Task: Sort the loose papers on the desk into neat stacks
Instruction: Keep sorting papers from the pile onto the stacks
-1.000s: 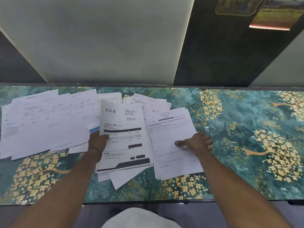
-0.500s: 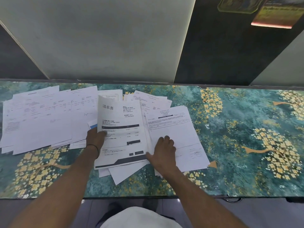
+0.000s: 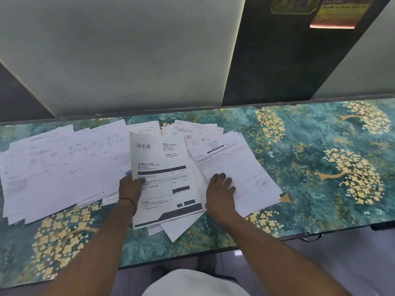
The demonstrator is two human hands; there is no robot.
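The desk (image 3: 320, 167) runs from 9 to 3 o'clock, its far edge against the wall at 12 and its near edge at 6. Its patterned top lies open toward 3 o'clock, past the last sheet. A fanned spread (image 3: 53, 167) of papers fills the 9 o'clock side out to the picture's edge and reaches nearly to the far edge. One sheet corner at 6 pokes out near the front edge. The left hand (image 3: 130, 186) grips the invoice (image 3: 162, 167) at its 9 o'clock edge, thumb on top and fingers underneath. The right hand (image 3: 220, 189) rests palm-down on the right sheet (image 3: 245, 163), fingers spread on the paper and holding nothing. A second ago that hand lay farther toward 3 o'clock on the same sheet; it now sits just beside the invoice, while the left hand keeps its grip. The invoice lies at the middle of the pile, long axis 12 to 6, heading at the 12 end. The right sheet's long axis slants from 11 to 5.
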